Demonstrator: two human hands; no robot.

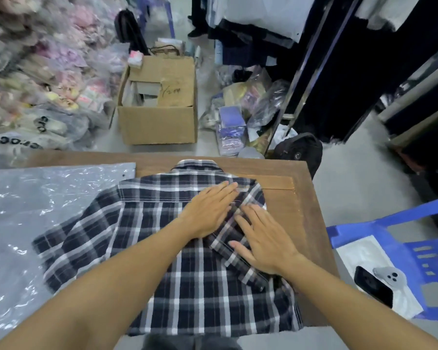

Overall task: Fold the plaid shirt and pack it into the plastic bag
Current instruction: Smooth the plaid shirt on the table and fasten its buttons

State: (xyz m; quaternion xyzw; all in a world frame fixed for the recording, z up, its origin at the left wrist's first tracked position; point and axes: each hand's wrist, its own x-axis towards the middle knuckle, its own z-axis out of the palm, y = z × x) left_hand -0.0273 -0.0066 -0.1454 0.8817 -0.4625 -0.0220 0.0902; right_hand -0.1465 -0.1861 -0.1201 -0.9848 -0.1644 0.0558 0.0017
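- The plaid shirt (177, 238) lies face down on the wooden counter (299, 198), in the lower middle of the frame, with its collar toward the top.
- Its right sleeve is folded inward over the back; the other sleeve is spread out at the left and lies partly on the plastic bag (36, 210).
- The left hand (208, 210) and the right hand (263, 238) rest flat on the folded sleeve, a little right of centre. All fingers (225, 190) are stretched out and pressed on the cloth; they grasp nothing.
- The shirt looks light, soft and limp. I judge that it keeps a fold only when it is pressed, and that it can slide a little on the smooth wood.
- A good hold for the next fold seems to be the left shoulder seam and the left hem corner, pinched together.
- The bag is thin, shiny and probably slippery; its mouth I cannot see clearly.
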